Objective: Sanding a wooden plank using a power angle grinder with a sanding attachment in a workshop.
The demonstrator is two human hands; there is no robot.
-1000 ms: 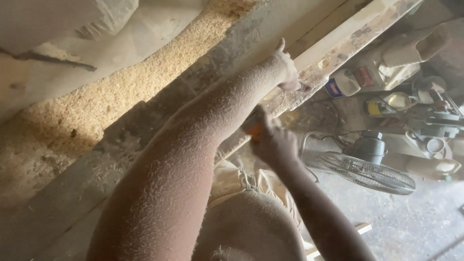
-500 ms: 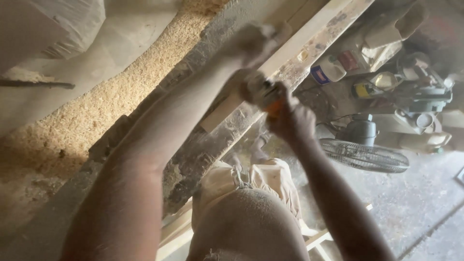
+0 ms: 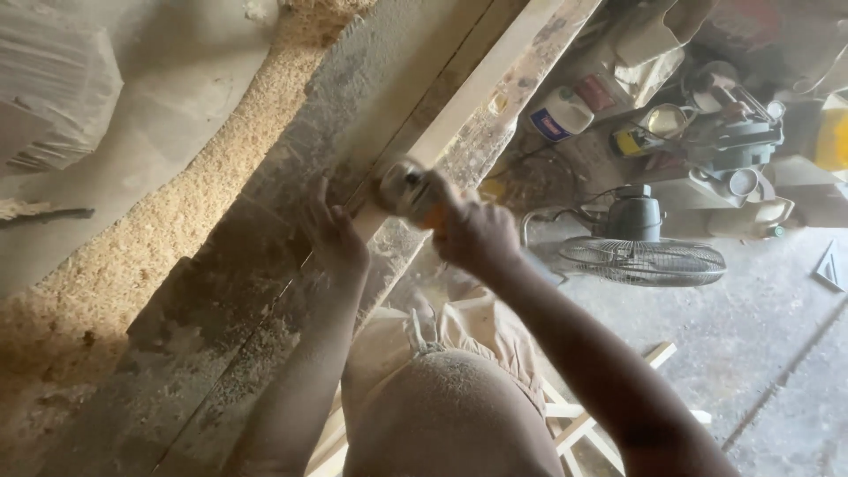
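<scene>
Right hand (image 3: 473,234) grip clamped around power sander (image 3: 405,188) on pale plank (image 3: 495,84); left hand (image 3: 334,234) spread flat just beside plank.

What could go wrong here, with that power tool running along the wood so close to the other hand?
The left hand rests flat on the plank close beside the power tool that the right hand grips; a slip could bring it onto the fingers. Sawdust lies thick along the bench and coats the bare arms, so dust in eyes or lungs seems likely. The fan on the floor could stir it up.
</scene>
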